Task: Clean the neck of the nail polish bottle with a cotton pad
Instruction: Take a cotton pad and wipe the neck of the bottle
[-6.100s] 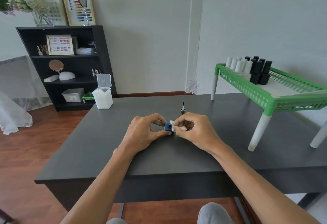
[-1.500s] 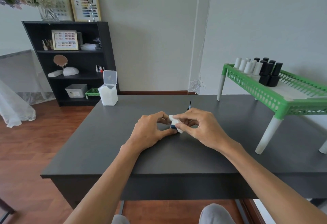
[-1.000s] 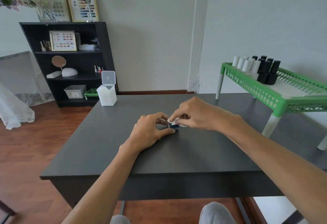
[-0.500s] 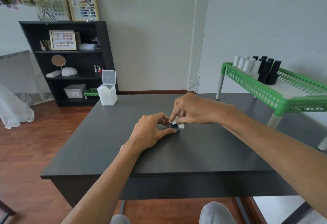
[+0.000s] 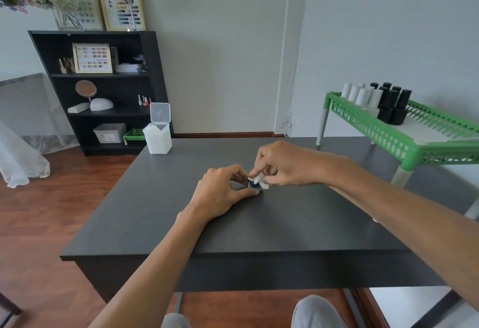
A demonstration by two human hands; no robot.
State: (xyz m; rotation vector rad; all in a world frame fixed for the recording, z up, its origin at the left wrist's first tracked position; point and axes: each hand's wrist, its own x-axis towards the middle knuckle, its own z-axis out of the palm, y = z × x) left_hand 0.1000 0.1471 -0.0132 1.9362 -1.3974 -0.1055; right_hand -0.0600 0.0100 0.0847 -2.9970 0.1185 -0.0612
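Both hands meet at the middle of the dark grey matte table [image 5: 160,213], and the action sits right between them. The left hand [image 5: 220,195] rests on the tabletop with thumb and forefinger curled into a ring, pinching the small dark blue nail polish bottle [image 5: 254,185] — only a sliver of blue shows between the fingertips. The bottle stands on the table just at 3 o'clock of the left hand's knuckles.

The right hand [image 5: 282,164] comes in from 3 o'clock, wrist raised off the surface, fingers bent down and pinching a crumpled white cotton pad [image 5: 259,180]. The pad sits pressed on top of the bottle, touching it — the neck itself is hidden under the cotton, so its condition cannot be told.

Out at 11 o'clock from the hands, near the far-left corner of the table, stands a clear plastic box of white cotton pads [image 5: 158,138], its hinged lid flipped upright. At 2 o'clock, a green plastic rack on white legs [image 5: 404,143] stands on the table's right side, carrying a cluster of white bottles [image 5: 361,95] with black bottles [image 5: 392,106] just beside them toward 3 o'clock.

Beyond the table at 10 o'clock, a black shelving unit [image 5: 153,68] stands against the wall, holding a framed colour chart, a round mirror and a grey storage bin. At 6 o'clock, the person's grey-trousered knees [image 5: 315,312] poke out below the table's near edge.
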